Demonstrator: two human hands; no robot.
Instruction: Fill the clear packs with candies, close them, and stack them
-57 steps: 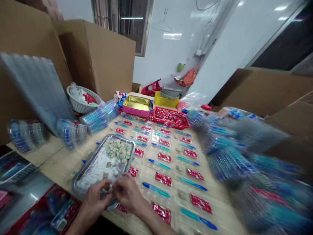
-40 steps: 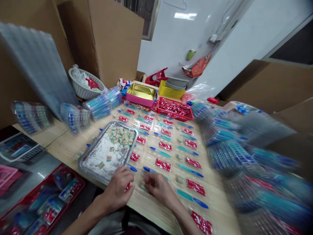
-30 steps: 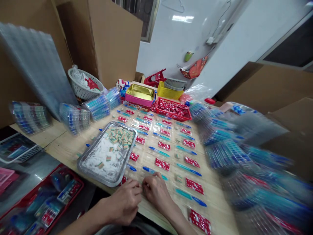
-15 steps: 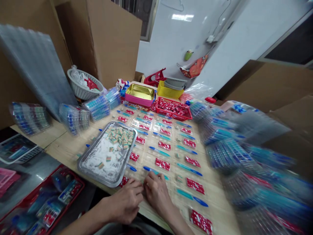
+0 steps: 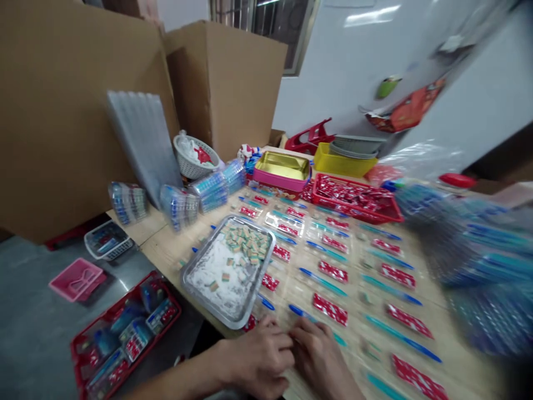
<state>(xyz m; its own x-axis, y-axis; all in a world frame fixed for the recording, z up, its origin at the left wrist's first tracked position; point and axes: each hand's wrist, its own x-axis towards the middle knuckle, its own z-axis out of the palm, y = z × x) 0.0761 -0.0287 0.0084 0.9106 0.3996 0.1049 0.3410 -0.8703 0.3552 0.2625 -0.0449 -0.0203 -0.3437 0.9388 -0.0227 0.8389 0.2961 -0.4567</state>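
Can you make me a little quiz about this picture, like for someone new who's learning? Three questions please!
1. True or false: the left hand is inside the metal tray.
2. Which basket on the table is heaped with red packets? A) yellow, B) red, C) grey.
3. Fill in the missing colour: the pink box is ____ inside.

Key:
1. False; the left hand is next to the right hand, outside the metal tray.
2. B, the red basket.
3. Gold.
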